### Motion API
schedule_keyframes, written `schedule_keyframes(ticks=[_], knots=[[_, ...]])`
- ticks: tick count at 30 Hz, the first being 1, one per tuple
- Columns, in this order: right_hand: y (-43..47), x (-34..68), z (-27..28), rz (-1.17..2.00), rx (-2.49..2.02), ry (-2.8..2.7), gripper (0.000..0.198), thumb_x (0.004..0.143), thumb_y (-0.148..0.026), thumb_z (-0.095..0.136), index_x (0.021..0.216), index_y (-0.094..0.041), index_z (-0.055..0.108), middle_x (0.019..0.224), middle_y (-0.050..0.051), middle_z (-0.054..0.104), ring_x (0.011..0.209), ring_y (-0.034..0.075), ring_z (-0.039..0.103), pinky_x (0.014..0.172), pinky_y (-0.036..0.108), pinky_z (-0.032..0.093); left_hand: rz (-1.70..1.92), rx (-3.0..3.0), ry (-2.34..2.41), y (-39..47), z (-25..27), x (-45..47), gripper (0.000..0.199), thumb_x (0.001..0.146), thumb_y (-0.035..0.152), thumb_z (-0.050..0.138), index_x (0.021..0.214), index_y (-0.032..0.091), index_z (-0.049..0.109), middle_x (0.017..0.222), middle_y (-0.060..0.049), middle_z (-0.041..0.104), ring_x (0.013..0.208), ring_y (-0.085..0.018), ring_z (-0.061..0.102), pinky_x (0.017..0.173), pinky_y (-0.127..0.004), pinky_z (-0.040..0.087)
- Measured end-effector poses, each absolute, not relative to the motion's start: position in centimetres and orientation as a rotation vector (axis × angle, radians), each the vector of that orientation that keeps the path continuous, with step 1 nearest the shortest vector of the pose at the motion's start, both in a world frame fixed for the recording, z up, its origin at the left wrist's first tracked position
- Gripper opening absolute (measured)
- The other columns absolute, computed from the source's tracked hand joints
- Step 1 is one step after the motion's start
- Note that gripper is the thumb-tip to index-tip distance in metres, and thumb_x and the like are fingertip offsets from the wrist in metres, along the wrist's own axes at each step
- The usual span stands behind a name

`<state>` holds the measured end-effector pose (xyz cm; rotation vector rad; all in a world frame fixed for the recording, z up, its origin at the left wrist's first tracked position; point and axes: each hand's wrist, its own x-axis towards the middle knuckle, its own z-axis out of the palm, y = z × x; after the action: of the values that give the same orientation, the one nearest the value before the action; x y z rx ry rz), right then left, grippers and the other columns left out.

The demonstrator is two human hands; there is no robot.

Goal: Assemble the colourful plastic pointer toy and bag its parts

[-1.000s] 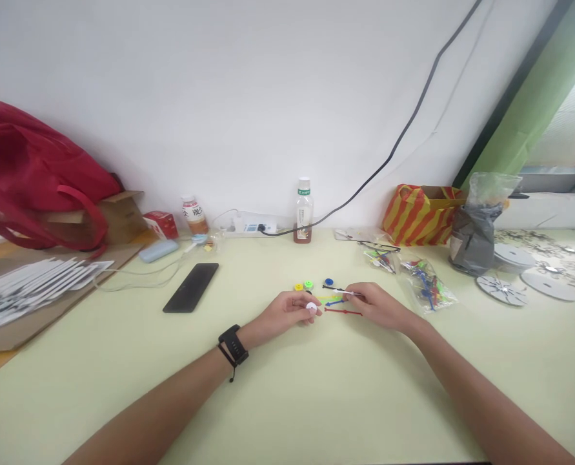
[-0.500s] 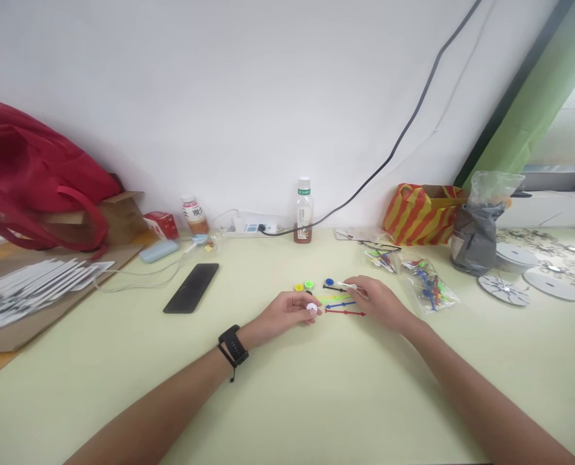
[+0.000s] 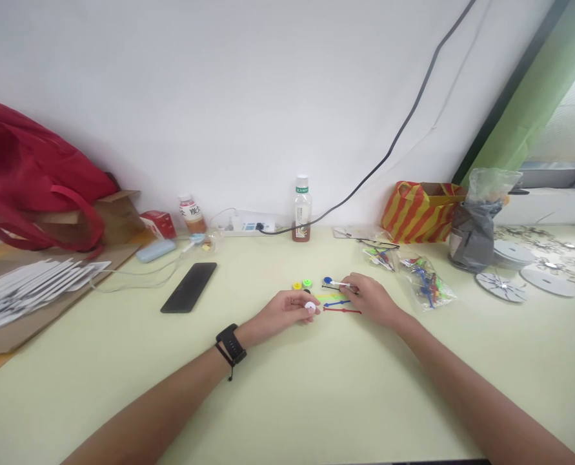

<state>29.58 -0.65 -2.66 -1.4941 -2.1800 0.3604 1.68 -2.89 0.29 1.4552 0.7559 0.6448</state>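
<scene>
A small round white plastic piece (image 3: pixel 310 306) is pinched between the thumb and fingers of my left hand (image 3: pixel 290 310). My right hand (image 3: pixel 372 298) grips a thin white plastic pointer (image 3: pixel 338 282) whose far end reaches toward a round blue piece (image 3: pixel 326 280); whether they touch I cannot tell. Between the hands lie a red arrow (image 3: pixel 342 310), a blue arrow (image 3: pixel 336 303) and a yellow arrow (image 3: pixel 330 296), with a black one (image 3: pixel 333 288) partly behind my right fingers. Behind my left hand sit a yellow round piece (image 3: pixel 297 285) and a green one (image 3: pixel 307 283).
Clear bags of coloured parts (image 3: pixel 427 284) lie to the right, near grey discs (image 3: pixel 501 287) and a striped bag (image 3: pixel 415 210). A bottle (image 3: pixel 301 210) stands by the wall. Leftward are a phone (image 3: pixel 189 287), white strips (image 3: pixel 35 287) and a red bag (image 3: pixel 40 174).
My right hand has shifted slightly left, bringing the white pointer's end over toward the round blue piece. My left hand keeps its pinch on the white piece. The view has moved a little.
</scene>
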Motion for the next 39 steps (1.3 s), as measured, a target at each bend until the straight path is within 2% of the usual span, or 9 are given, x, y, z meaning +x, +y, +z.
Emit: schedule_keyframes(ticks=[7,12,15,19,23,27,30,33,39], knots=[[0.0,29.7,-2.6,0.457,-1.469,-2.136,0.023,0.098,-0.037,0.052,0.1,-0.023,0.07,0.096,0.006,0.071,0.084,0.021,0.064,0.075,0.033,0.046,0.635,1.459,0.755,-3.0,0.6,1.7,0.035,0.089,0.045,0.075,0.111,0.018,0.078,0.117,-0.013,0.075,0.096,-0.02,0.068,0.092,-0.034,0.055],[-0.6,29.4,-2.1,0.471,-1.447,-1.961,0.026,0.101,-0.045,0.048,0.114,-0.025,0.056,0.09,0.003,0.065,0.082,0.022,0.061,0.074,0.034,0.047,0.665,1.439,0.763,-2.8,0.1,1.6,0.035,0.087,0.043,0.078,0.11,0.018,0.079,0.109,-0.011,0.076,0.091,-0.019,0.069,0.09,-0.034,0.056],[-1.6,28.8,-1.5,0.57,-1.333,-1.925,0.025,0.105,-0.047,0.039,0.104,-0.024,0.05,0.081,0.001,0.058,0.073,0.02,0.055,0.068,0.032,0.044,0.676,1.432,0.793,-2.7,-0.4,1.5,0.037,0.084,0.041,0.081,0.112,0.016,0.079,0.095,-0.009,0.076,0.089,-0.02,0.07,0.089,-0.036,0.056],[-3.0,27.3,-0.5,0.677,-1.21,-1.967,0.033,0.106,-0.05,0.038,0.093,-0.024,0.052,0.08,0.001,0.056,0.071,0.019,0.051,0.065,0.031,0.042,0.702,1.484,0.802,-2.6,-0.8,1.3,0.041,0.08,0.037,0.085,0.116,0.017,0.078,0.11,-0.011,0.077,0.1,-0.023,0.071,0.095,-0.037,0.055],[-3.9,26.2,0.3,0.716,-1.148,-1.966,0.037,0.104,-0.053,0.044,0.087,-0.022,0.058,0.087,0.005,0.059,0.08,0.02,0.055,0.074,0.033,0.047,0.684,1.517,0.779,-2.7,-0.6,0.9,0.039,0.082,0.036,0.084,0.115,0.017,0.078,0.111,-0.012,0.076,0.101,-0.023,0.07,0.095,-0.035,0.054],[-4.4,25.9,1.1,1.17,-1.038,-1.828,0.037,0.099,-0.057,0.054,0.092,-0.022,0.063,0.094,0.004,0.06,0.087,0.019,0.056,0.084,0.034,0.053,0.654,1.461,0.792,-3.2,0.0,0.2,0.038,0.083,0.036,0.083,0.115,0.017,0.078,0.109,-0.011,0.076,0.101,-0.023,0.07,0.094,-0.035,0.055],[-4.7,25.8,1.4,1.381,-0.969,-1.7,0.034,0.098,-0.057,0.058,0.101,-0.023,0.063,0.086,-0.001,0.053,0.073,0.014,0.049,0.093,0.037,0.054,0.725,1.388,0.787,-3.4,0.2,-0.2,0.037,0.084,0.035,0.083,0.116,0.017,0.077,0.114,-0.011,0.075,0.103,-0.023,0.07,0.097,-0.036,0.054],[-5.0,25.5,1.3,1.363,-0.996,-1.663,0.031,0.101,-0.055,0.053,0.109,-0.025,0.062,0.077,-0.005,0.043,0.062,0.011,0.037,0.093,0.038,0.053,0.774,1.397,0.764,-3.5,0.0,-0.5,0.038,0.084,0.032,0.083,0.118,0.017,0.076,0.115,-0.011,0.074,0.105,-0.023,0.069,0.097,-0.036,0.054],[-6.1,23.7,0.7,1.178,-0.931,-1.801,0.028,0.105,-0.043,0.048,0.128,-0.027,0.056,0.095,0.002,0.058,0.092,0.019,0.058,0.088,0.035,0.049,0.809,1.446,0.69,-3.9,-0.3,-0.3,0.043,0.083,0.028,0.083,0.123,0.018,0.072,0.112,-0.011,0.073,0.106,-0.024,0.069,0.097,-0.038,0.054]])
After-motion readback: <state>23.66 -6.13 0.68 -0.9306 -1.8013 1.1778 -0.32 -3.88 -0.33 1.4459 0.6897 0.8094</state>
